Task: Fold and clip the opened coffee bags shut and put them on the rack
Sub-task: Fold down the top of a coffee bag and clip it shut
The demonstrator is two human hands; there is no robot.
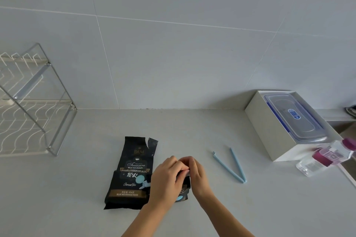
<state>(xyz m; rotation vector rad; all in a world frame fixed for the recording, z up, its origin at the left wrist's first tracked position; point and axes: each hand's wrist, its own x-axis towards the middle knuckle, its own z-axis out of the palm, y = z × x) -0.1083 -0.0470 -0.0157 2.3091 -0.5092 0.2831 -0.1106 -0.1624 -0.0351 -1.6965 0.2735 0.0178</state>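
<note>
A black coffee bag [133, 163] with a torn-open top lies flat on the grey counter. A second black bag [127, 188] lies partly over its lower half, with a small light-blue clip [144, 184] at its right edge. A third, smaller black bag [184, 188] stands between my hands. My left hand [166, 181] and my right hand [196, 175] both pinch its folded top; the fold is mostly hidden under my fingers. A long light-blue sealing clip [230, 166] lies open in a V to the right. The wire rack [28, 102] stands at the far left.
A white box [269, 127] holding a clear lidded container [294, 115] sits at the back right. A clear bottle with a magenta label [325, 157] lies at the right edge. The tiled wall runs behind the counter.
</note>
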